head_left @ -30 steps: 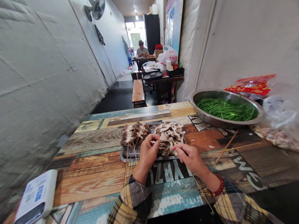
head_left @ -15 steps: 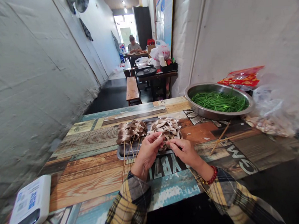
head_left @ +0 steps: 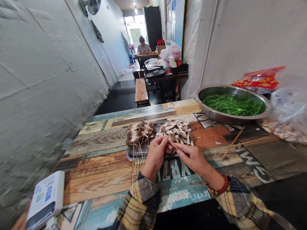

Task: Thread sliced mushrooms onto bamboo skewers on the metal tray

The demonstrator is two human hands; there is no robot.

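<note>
Over the front of a metal tray (head_left: 130,154), my two hands meet fingertip to fingertip. My left hand (head_left: 155,155) is closed in a pinch on an oyster mushroom (head_left: 171,138). A thin bamboo skewer (head_left: 198,178) runs back under my right hand (head_left: 193,158), whose fingers are closed around it near its front end. Whether the tip is inside the mushroom is hidden by my fingers. Behind my hands lies a heap of loose torn mushrooms (head_left: 181,129). Finished-looking mushroom skewers (head_left: 140,131) rest on the tray's left side, sticks toward me.
A steel basin (head_left: 207,113) of green chives (head_left: 232,105) stands at right, beside plastic bags (head_left: 288,104). Loose skewers (head_left: 233,142) lie on the wood-patterned table. A white device (head_left: 46,199) sits at front left. Farther back are a bench (head_left: 141,90) and a seated person (head_left: 144,47).
The whole view has shifted, so things appear farther right. My fingers stay together, and a mushroom cap now shows at the left fingertips where a pale strip showed before.
</note>
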